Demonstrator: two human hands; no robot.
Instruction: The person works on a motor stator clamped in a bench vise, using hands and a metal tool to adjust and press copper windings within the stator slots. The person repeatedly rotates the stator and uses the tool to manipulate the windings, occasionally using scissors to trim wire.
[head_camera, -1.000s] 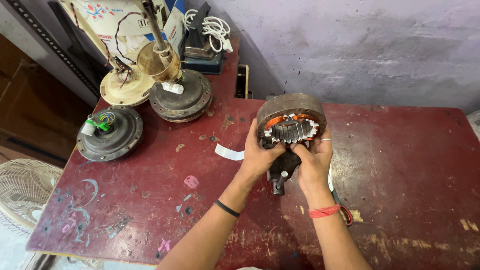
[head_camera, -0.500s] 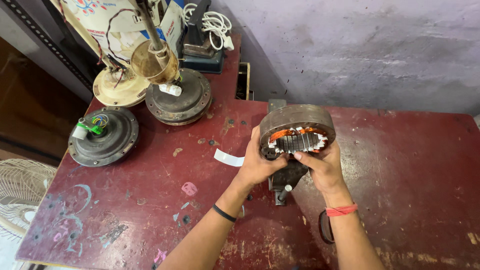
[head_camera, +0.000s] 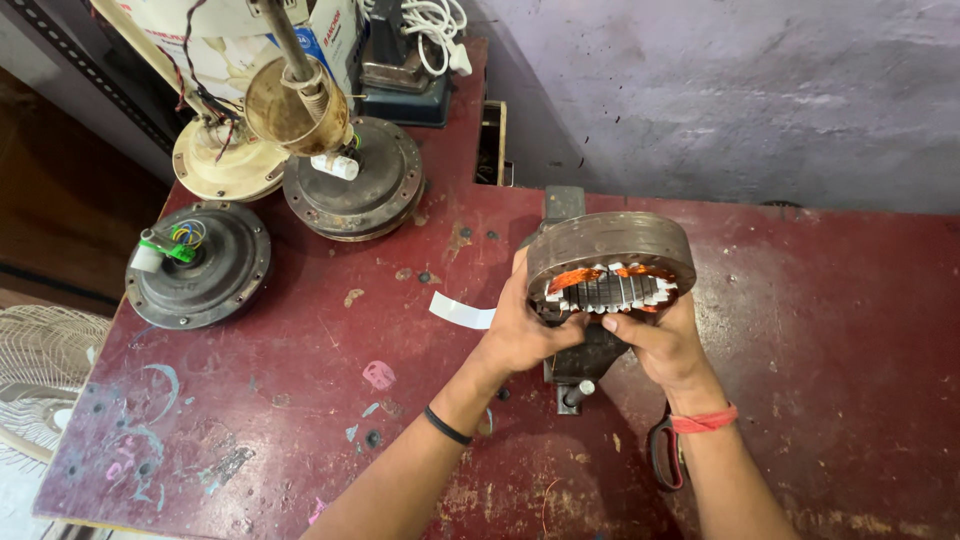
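Observation:
Both of my hands hold a round fan motor stator (head_camera: 610, 262) with a brown rim, copper windings and white slot liners, tilted on edge above a small dark bench vise (head_camera: 580, 365). My left hand (head_camera: 522, 325) grips its lower left side, and a black band circles that wrist. My right hand (head_camera: 665, 345) grips the lower right side, a red band on its wrist. The vise is partly hidden behind the stator and my hands.
On the worn red table (head_camera: 280, 420) lie a white paper strip (head_camera: 462, 311), a grey fan motor housing (head_camera: 198, 264) with coloured wires, another dark housing (head_camera: 352, 180) and a cream one (head_camera: 225, 165) with a downrod. Red-handled scissors (head_camera: 664, 452) lie under my right forearm. A fan grille (head_camera: 45, 370) stands at the left.
The stator has stayed in both hands, lowered slightly over the vise and turned flatter, while my view shifted a little nearer to it.

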